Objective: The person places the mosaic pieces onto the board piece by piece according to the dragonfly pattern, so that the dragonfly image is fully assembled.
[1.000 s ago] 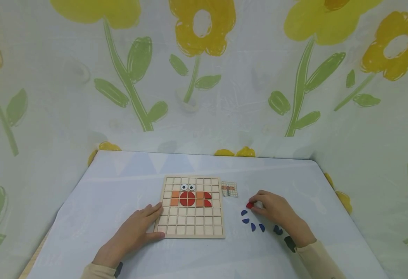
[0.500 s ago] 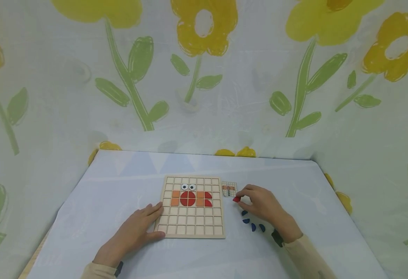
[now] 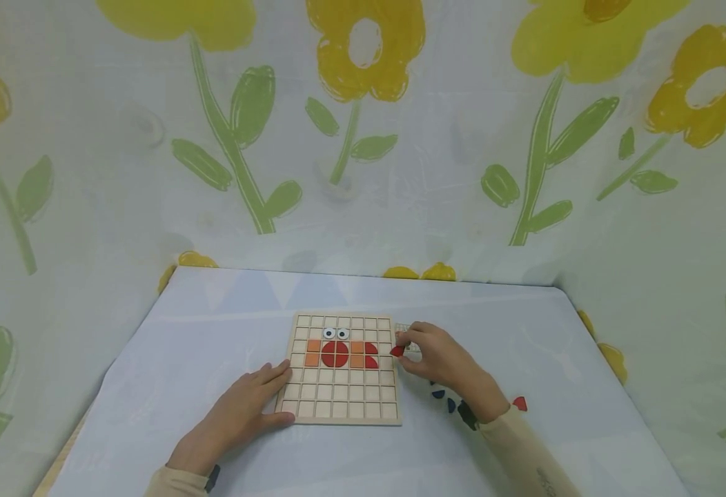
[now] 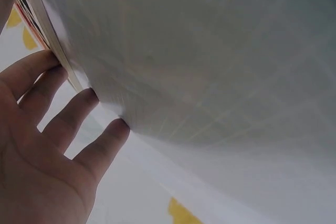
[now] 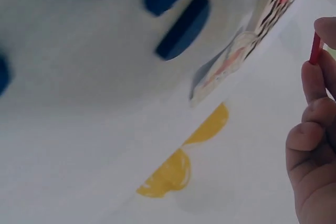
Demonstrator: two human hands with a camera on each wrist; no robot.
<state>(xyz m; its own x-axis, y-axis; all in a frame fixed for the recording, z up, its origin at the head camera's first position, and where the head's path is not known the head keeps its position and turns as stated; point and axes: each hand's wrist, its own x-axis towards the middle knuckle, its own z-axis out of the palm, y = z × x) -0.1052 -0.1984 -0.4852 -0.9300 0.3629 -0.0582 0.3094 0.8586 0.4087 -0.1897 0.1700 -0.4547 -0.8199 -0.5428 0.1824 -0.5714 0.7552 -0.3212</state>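
At the left side of a wooden grid board (image 3: 347, 393), my left hand (image 3: 239, 407) rests with extended fingers touching the rim and the thumb at the near corner. In the left wrist view, the fingertips (image 4: 123, 125) lie along the board's edge. My right hand (image 3: 440, 355) pinches a red quarter-circle tile (image 3: 397, 351) between thumb and fingers, right at the board's right edge. Seen from the right wrist, that tile (image 5: 316, 48) shows edge-on. On the board are a red circle (image 3: 335, 354) made of tiles, orange squares (image 3: 357, 354), red quarter tiles (image 3: 370, 362) and two eye discs (image 3: 336, 333).
A small pattern card (image 3: 403, 327) lies right of the board, partly covered by my right hand. Several blue tiles (image 3: 439, 394) lie below that hand, some hidden by the wrist. Another red tile (image 3: 520, 403) lies beside the right sleeve.
My right hand has lifted the red tile from the table and carried it left, past the card to the board's edge. A red tile beside the sleeve has come into view. My left hand stays put.
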